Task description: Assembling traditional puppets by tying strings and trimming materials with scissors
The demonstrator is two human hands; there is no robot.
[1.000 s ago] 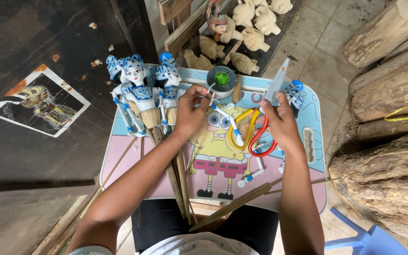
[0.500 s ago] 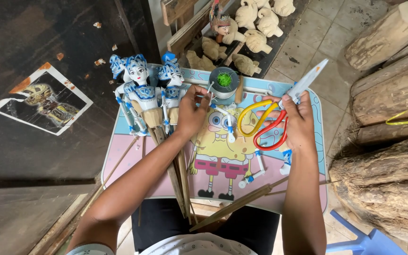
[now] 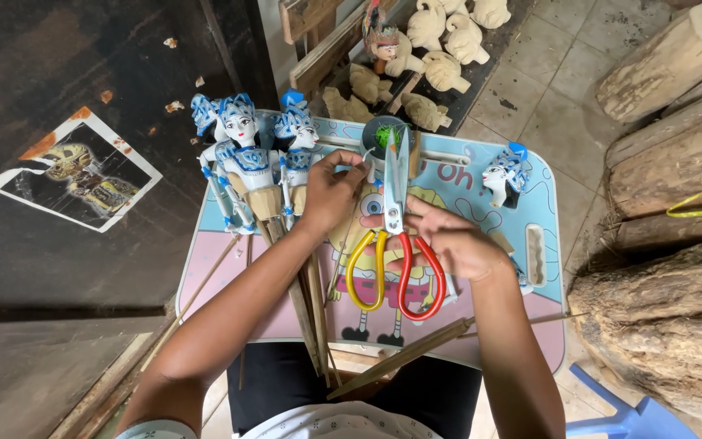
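My right hand (image 3: 448, 240) holds a pair of scissors (image 3: 393, 236) with one yellow and one red handle, blades pointing away from me, over a small lap table (image 3: 530, 203) printed with a cartoon figure. My left hand (image 3: 331, 191) pinches something small, too small to make out, just left of the blades, beside blue-and-white painted wooden puppets (image 3: 245, 158) on sticks. A loose painted puppet head (image 3: 505, 172) lies at the table's far right. A small dark pot with green inside (image 3: 383, 134) stands behind the blade tips.
Unpainted carved wooden heads (image 3: 440, 49) lie on the floor beyond the table. Rough logs (image 3: 668, 195) are stacked at the right. A torn picture (image 3: 75, 171) lies on dark boards at the left. A blue plastic stool (image 3: 619, 419) shows at lower right. Long sticks (image 3: 310, 309) cross my lap.
My right hand has swung the scissors from the table's right side to its middle, blades now pointing straight away. My left hand stayed near the puppets.
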